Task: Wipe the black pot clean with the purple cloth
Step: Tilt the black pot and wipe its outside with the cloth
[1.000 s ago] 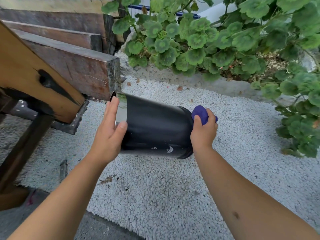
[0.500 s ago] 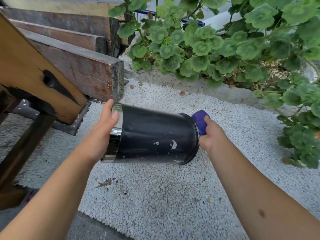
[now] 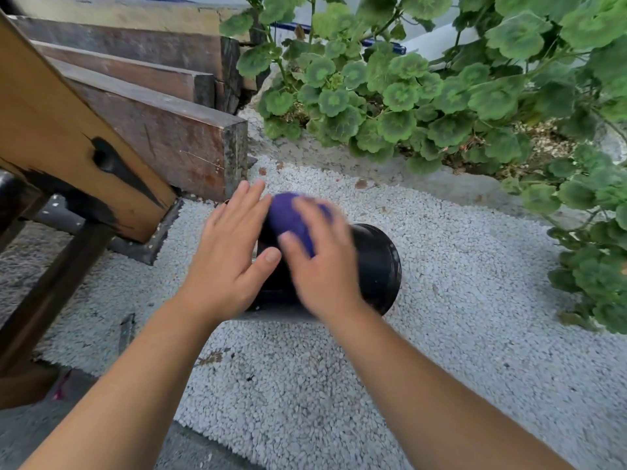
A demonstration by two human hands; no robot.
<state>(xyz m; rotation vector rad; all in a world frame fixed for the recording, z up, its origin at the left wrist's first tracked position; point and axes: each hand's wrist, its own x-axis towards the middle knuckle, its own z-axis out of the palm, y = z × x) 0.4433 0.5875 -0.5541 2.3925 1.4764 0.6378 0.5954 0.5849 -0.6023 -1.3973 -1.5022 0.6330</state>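
The black pot (image 3: 376,266) is held on its side above the white gravel, its base end pointing right. My left hand (image 3: 230,256) grips its open rim end on the left, fingers spread along the far side and thumb on the near side. My right hand (image 3: 322,262), blurred by motion, presses the bunched purple cloth (image 3: 291,218) onto the top of the pot's wall, close to my left hand. Both hands hide most of the pot's left half.
White gravel (image 3: 441,334) covers the ground below. A slanted wooden beam (image 3: 68,137) and stacked dark timber planks (image 3: 163,137) stand at the left. Green leafy plants (image 3: 441,96) fill the back and right. A grey paved strip (image 3: 190,452) runs along the near edge.
My right hand has swept the purple cloth from the pot's base end leftward onto its side wall, near my left hand. The pot has turned so its base faces more toward me.
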